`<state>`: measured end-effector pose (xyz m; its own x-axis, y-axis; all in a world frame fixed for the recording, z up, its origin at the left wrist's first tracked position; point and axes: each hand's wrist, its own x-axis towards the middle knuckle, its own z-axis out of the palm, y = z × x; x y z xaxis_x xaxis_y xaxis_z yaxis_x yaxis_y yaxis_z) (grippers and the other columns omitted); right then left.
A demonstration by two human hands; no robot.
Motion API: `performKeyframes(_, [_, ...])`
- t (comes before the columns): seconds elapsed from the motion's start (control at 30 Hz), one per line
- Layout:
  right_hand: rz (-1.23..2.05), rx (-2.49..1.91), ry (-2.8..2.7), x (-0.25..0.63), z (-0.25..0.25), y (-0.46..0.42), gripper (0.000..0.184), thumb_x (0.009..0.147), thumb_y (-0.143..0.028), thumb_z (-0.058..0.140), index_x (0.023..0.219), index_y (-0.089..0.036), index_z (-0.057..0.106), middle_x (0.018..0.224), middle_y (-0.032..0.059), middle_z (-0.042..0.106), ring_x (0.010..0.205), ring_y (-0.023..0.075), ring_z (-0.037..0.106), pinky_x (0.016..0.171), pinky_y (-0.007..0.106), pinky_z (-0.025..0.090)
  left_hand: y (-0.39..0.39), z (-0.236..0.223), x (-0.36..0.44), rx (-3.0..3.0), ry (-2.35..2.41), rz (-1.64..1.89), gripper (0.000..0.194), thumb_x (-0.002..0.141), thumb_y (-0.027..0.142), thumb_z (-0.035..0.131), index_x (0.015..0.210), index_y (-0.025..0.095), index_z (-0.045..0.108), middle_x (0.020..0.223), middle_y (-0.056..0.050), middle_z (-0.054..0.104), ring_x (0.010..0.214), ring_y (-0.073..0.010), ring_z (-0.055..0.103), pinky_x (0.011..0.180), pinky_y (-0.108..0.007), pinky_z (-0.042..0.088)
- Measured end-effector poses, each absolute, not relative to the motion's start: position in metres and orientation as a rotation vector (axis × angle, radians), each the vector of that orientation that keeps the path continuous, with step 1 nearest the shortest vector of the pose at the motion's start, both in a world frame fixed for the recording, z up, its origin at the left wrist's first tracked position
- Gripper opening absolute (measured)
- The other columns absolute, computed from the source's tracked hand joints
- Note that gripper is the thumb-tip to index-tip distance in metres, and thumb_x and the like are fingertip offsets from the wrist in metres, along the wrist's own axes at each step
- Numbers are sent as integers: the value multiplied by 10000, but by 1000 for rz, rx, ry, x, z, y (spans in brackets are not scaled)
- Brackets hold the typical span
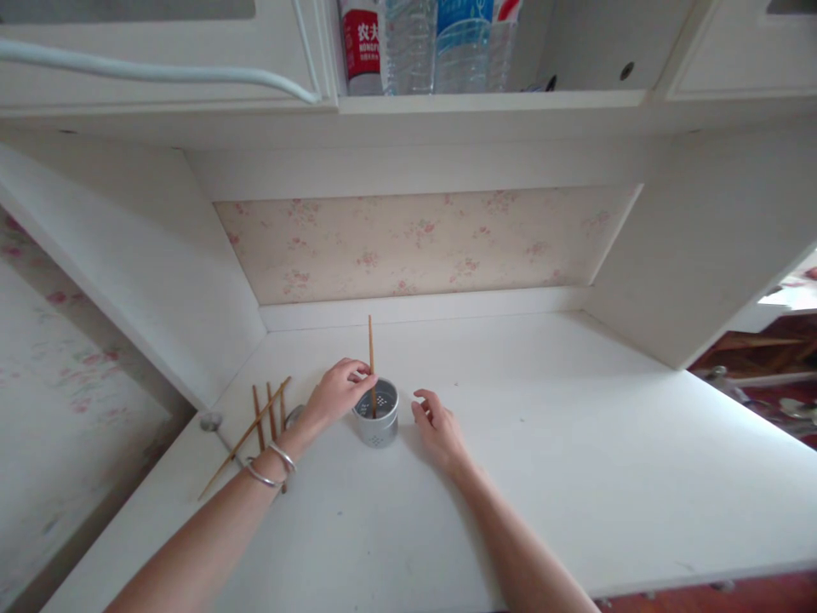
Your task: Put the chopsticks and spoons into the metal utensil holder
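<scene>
A single wooden chopstick (371,345) stands nearly upright, pinched in the fingers of my left hand (341,387). Its lower end is inside a round metal holder (379,432) with small drain holes, which sits on the white desk top. To the right of the holder my right hand (439,430) hovers or rests with bent fingers apart, holding nothing and not touching the holder. Several more chopsticks (259,417) lie on the desk left of my left forearm, one crossing over the others. Behind my left wrist, a roundish metal object (294,415) is partly hidden.
A shelf overhead holds plastic bottles (408,51). White side panels (146,255) stand left and right of the desk top (511,477), with a flowered back wall (414,243). A metal knob-like piece (210,421) with a thin rod is at the left edge. A white cable (159,70) hangs above.
</scene>
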<state>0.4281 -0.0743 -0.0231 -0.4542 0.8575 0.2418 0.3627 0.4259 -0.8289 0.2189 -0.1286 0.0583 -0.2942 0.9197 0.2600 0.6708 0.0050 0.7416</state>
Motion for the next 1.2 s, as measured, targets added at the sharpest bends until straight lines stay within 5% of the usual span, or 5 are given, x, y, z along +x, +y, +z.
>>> performKeyframes(0.73, [965, -1063, -2022, 428, -20, -76, 339, 916, -448, 369, 1139, -245, 524, 799, 1, 628, 672, 140, 578, 658, 252, 406, -142, 59, 221, 1453, 1899, 1223, 342, 774, 495, 576, 901, 184, 641, 937, -50, 675, 839, -182, 625, 794, -287, 461])
performKeyframes(0.9, [964, -1097, -2024, 427, -22, -75, 337, 913, -450, 373, 1142, -253, 523, 802, -3, 630, 698, 147, 582, 671, 255, 404, -168, 51, 224, 1272, 1749, 1363, 442, 815, 517, 537, 1122, 199, 555, 1148, -73, 618, 1043, -210, 584, 885, -318, 445])
performKeyframes(1.03, [967, -1115, -2016, 426, -22, -75, 340, 909, -465, 382, 1131, -255, 529, 795, -4, 627, 688, 148, 572, 673, 263, 408, -184, 34, 234, 1242, 1514, 1396, 705, 742, 435, 672, 1350, 263, 358, 1436, -68, 391, 1315, -219, 377, 1044, -340, 356])
performKeyframes(1.2, [1027, -1119, -1911, 426, -26, -74, 345, 897, -472, 414, 1096, -228, 556, 730, -7, 599, 597, 132, 534, 584, 242, 404, -181, 10, 247, 1248, 1375, 1441, 949, 639, 337, 776, 1416, 265, 235, 1457, -93, 362, 1290, -249, 411, 1086, -401, 302])
